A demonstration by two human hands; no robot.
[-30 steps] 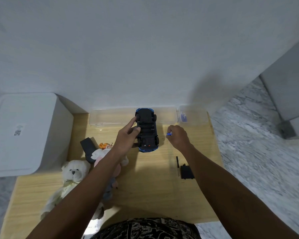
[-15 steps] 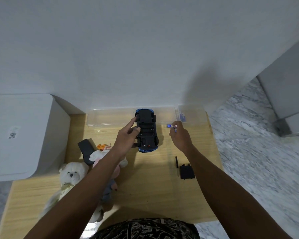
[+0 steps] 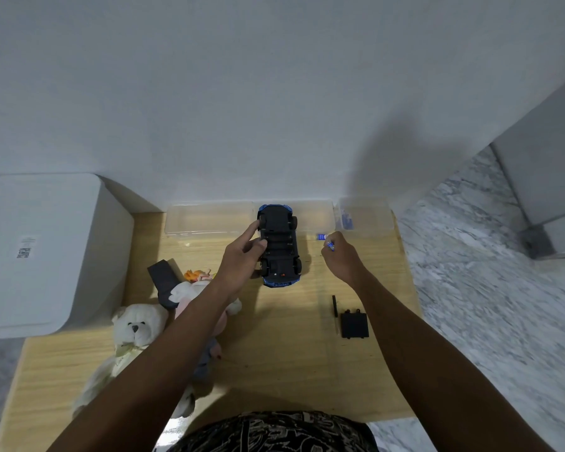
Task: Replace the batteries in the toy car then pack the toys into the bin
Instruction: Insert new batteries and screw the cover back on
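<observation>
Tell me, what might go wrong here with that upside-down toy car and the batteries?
The right hand pinches a small blue battery in a fingertip grip; it could slip. A second battery lies loose on the table and might roll. The left hand steadies the toy car from one side only, so it could shift.

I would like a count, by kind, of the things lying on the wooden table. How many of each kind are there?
Toy car: 1
Clear plastic boxes: 2
Soft toys, white bear and the pile beside it: at least 2, exact number unclear
Black battery cover: 1
Screwdriver: 1
Loose battery: 1
Total: at least 8
</observation>
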